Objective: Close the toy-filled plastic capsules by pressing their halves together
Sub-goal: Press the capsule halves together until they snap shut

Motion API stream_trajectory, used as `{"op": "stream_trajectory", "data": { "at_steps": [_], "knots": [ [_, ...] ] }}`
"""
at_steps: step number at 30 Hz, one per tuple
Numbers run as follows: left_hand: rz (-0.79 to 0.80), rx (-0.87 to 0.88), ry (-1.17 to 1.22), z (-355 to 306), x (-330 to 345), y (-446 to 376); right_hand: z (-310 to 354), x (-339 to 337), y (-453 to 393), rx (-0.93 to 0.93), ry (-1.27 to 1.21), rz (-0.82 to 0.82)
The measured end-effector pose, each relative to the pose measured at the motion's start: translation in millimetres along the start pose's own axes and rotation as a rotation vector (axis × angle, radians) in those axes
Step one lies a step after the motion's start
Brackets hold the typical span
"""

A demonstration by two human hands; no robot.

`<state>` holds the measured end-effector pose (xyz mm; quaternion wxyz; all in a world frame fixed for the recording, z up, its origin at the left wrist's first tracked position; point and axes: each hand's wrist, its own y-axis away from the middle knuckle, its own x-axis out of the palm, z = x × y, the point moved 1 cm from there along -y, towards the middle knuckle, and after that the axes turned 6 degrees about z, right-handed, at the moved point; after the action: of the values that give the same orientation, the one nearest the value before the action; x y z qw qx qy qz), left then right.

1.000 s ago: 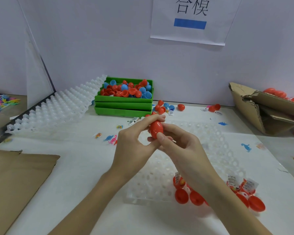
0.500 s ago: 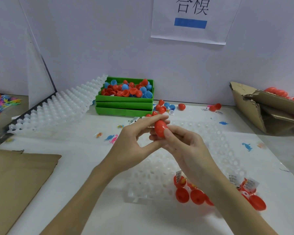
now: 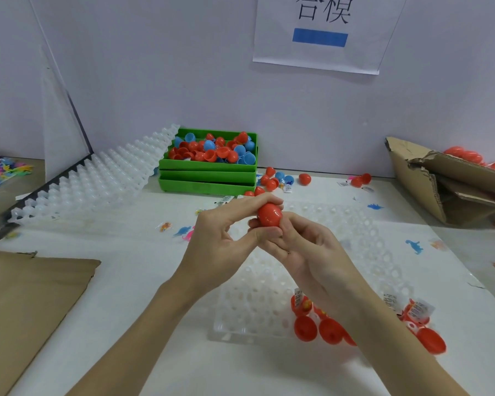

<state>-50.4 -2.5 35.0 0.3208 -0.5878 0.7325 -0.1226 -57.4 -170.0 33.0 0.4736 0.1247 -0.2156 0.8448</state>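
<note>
Above the white bench [image 3: 143, 281], the left hand [image 3: 220, 247] and right hand [image 3: 303, 252] both pinch the red egg-shaped plastic capsule [image 3: 269, 214], its long axis roughly upright between opposing fingertips, equally near both.

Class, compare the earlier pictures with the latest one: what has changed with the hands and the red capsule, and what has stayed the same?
Little has changed. The left hand and right hand still grip the red capsule between them above the clear tray; the fingers shifted slightly round it. The green bin, the open red halves and the cardboard box stayed put.
</note>
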Motion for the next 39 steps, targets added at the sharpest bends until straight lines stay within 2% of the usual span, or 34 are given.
{"op": "stream_trajectory", "data": {
  "at_steps": [11, 16, 19, 22, 30, 39],
  "knots": [
    [0.041, -0.015, 0.017, -2, 0, 0, 7, -1, 1, -0.006, 0.049, 0.004],
    [0.099, -0.031, 0.002, -3, 7, -1, 13, -1, 1, 0.108, -0.185, 0.072],
    [0.123, -0.037, 0.044, -2, 9, 0, 9, 0, -1, 0.099, -0.259, 0.055],
    [0.129, -0.019, 0.041, -3, 8, 0, 8, -1, -1, 0.037, -0.079, -0.025],
    [0.016, -0.056, 0.162, -1, -1, -3, 9, 2, 5, -0.128, 0.456, -0.095],
    [0.014, 0.002, 0.247, 3, 2, -1, 5, 3, 5, -0.130, 0.366, -0.096]
  ]
}}
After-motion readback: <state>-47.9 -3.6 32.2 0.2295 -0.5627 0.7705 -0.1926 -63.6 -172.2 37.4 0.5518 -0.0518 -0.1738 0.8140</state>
